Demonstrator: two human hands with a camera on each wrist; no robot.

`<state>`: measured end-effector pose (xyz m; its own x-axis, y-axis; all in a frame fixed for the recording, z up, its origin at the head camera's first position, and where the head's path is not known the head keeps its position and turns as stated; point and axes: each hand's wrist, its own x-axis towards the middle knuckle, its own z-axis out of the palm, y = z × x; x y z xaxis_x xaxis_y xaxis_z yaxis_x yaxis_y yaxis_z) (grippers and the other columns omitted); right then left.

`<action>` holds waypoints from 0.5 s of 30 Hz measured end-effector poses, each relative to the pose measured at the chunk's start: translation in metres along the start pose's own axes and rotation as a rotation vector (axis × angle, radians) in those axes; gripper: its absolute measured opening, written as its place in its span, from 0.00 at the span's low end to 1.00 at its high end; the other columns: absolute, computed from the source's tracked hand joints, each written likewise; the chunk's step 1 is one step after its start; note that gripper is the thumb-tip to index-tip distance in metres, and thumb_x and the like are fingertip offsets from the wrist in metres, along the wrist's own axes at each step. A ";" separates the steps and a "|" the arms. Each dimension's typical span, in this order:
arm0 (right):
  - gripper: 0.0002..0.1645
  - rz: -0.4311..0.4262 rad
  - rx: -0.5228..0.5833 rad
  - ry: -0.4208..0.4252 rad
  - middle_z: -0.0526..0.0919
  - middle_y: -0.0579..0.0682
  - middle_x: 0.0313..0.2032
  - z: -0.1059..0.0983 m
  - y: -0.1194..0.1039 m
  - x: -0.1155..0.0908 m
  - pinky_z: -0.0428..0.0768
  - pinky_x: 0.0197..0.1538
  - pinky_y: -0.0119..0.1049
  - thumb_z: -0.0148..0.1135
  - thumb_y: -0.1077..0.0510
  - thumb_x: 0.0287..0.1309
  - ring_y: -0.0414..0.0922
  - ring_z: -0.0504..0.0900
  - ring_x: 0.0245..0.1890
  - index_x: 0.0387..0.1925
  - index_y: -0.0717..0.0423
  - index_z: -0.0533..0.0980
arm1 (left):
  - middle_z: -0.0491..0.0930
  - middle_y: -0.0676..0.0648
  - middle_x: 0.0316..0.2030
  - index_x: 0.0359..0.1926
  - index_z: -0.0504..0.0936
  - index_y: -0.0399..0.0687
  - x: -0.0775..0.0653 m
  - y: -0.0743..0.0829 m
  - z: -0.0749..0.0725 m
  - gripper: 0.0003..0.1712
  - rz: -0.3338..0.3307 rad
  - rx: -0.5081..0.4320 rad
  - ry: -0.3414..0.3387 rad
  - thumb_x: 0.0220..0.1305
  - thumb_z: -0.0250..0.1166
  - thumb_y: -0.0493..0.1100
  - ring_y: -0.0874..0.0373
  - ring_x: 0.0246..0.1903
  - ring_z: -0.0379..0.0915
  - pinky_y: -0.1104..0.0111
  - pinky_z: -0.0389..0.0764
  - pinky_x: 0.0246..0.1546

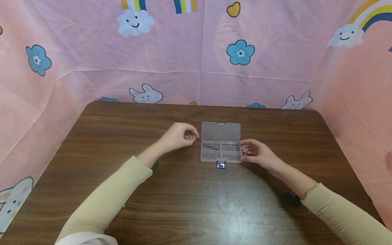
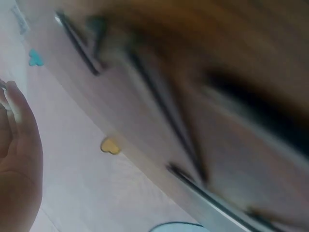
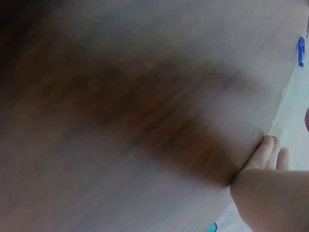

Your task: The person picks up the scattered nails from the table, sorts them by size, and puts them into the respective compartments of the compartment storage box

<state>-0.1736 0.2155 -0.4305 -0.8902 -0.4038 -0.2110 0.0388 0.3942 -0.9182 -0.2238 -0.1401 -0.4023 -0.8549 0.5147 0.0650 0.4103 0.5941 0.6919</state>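
Note:
A clear plastic compartment box point(image 1: 210, 160) lies on the table with its lid point(image 1: 221, 132) raised at the back and a blue latch point(image 1: 221, 165) at the front. Thin metal pins point(image 1: 211, 147) lie in its back left compartment. My right hand point(image 1: 258, 154) holds the box's right end, fingers at the back corner and thumb near the front. Just left of the box, my left hand point(image 1: 180, 136) has thumb and fingertips together. In the left wrist view, a sliver of silvery metal point(image 2: 3, 85) shows at those fingertips, mostly cut off by the frame edge.
More thin pins point(image 1: 168, 156) lie on the brown wooden table point(image 1: 183, 197) beside my left wrist; they loom blurred and large in the left wrist view. A pink printed cloth point(image 1: 183, 44) surrounds the table at the back and sides.

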 end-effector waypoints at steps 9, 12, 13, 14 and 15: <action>0.35 0.007 -0.006 0.014 0.77 0.64 0.62 0.001 -0.001 0.000 0.77 0.55 0.22 0.70 0.64 0.67 0.48 0.77 0.57 0.72 0.64 0.69 | 0.89 0.48 0.38 0.41 0.91 0.43 0.014 0.012 0.016 0.08 0.045 -0.010 -0.026 0.66 0.67 0.30 0.60 0.36 0.80 0.72 0.83 0.41; 0.34 0.007 -0.008 0.017 0.77 0.64 0.62 0.001 -0.001 0.000 0.77 0.55 0.22 0.69 0.64 0.67 0.47 0.77 0.56 0.72 0.64 0.70 | 0.90 0.48 0.38 0.41 0.91 0.43 0.018 0.017 0.020 0.08 0.073 -0.011 -0.034 0.66 0.67 0.30 0.60 0.36 0.80 0.73 0.82 0.41; 0.34 0.003 -0.009 0.014 0.77 0.65 0.62 0.001 -0.001 0.000 0.77 0.55 0.22 0.69 0.64 0.68 0.47 0.77 0.56 0.72 0.64 0.70 | 0.90 0.48 0.37 0.41 0.91 0.43 0.019 0.019 0.022 0.08 0.081 -0.012 -0.039 0.66 0.67 0.30 0.60 0.36 0.80 0.73 0.82 0.40; 0.34 0.005 -0.008 0.016 0.77 0.64 0.62 0.001 -0.001 0.000 0.77 0.55 0.22 0.69 0.64 0.67 0.47 0.77 0.56 0.72 0.64 0.70 | 0.90 0.48 0.37 0.41 0.91 0.43 0.021 0.021 0.023 0.09 0.089 -0.011 -0.045 0.66 0.67 0.30 0.60 0.36 0.80 0.73 0.82 0.40; 0.35 0.000 -0.010 0.012 0.77 0.65 0.62 0.001 -0.001 0.000 0.77 0.56 0.22 0.69 0.64 0.68 0.47 0.77 0.57 0.72 0.64 0.69 | 0.90 0.48 0.37 0.41 0.91 0.43 0.022 0.022 0.025 0.09 0.098 -0.008 -0.051 0.65 0.67 0.30 0.61 0.35 0.80 0.73 0.83 0.40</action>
<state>-0.1734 0.2144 -0.4298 -0.8958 -0.3934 -0.2070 0.0348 0.4022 -0.9149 -0.2254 -0.1004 -0.4032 -0.7937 0.6007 0.0959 0.4880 0.5347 0.6899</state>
